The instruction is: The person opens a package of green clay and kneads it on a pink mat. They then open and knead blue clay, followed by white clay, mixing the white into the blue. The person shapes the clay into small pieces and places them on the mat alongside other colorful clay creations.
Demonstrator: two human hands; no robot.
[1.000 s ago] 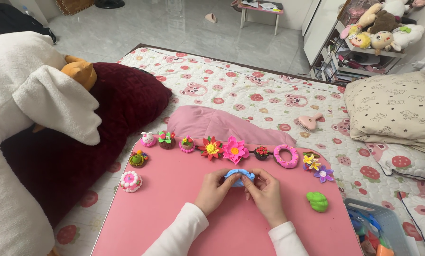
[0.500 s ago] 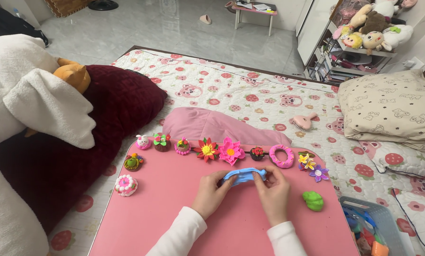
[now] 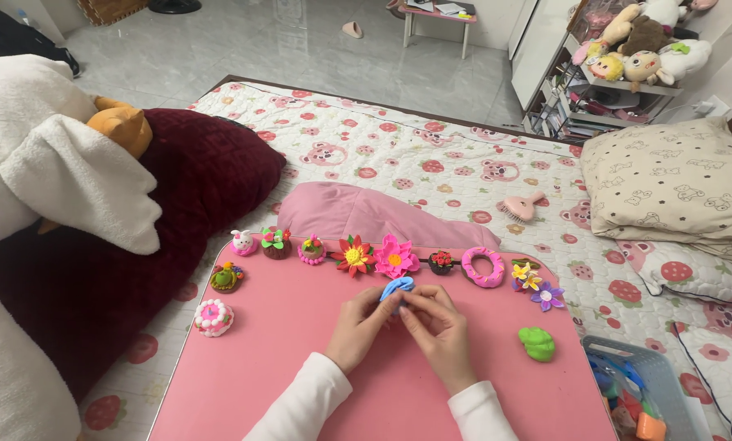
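- I see both hands meeting over the middle of the pink table (image 3: 301,367), just in front of the row of clay figures.
- My left hand (image 3: 362,322) has its fingers curled in, fingertips pinching the near-left side of a small piece of blue clay (image 3: 397,287).
- My right hand (image 3: 438,327) is curled the same way, thumb and fingers closed on the right side of that clay.
- The blue clay is bent into a small arch and is held between the 2 hands, just above the tabletop; I cannot tell whether it touches the table.
- Just beyond it stand a red flower (image 3: 352,256) and a pink flower (image 3: 395,257), side by side.
- To their right lies a pink ring (image 3: 483,267), then a small purple flower (image 3: 548,296).
- A lump of green clay (image 3: 537,344) sits on the table, to the right of my right hand and apart from it.
- At the table's left part I see a small white cake (image 3: 213,317) and a green turtle (image 3: 226,278).
- A blue basket (image 3: 627,384) of bits stands off the table's right corner.
- A dark red cushion (image 3: 137,245) lies to the left.
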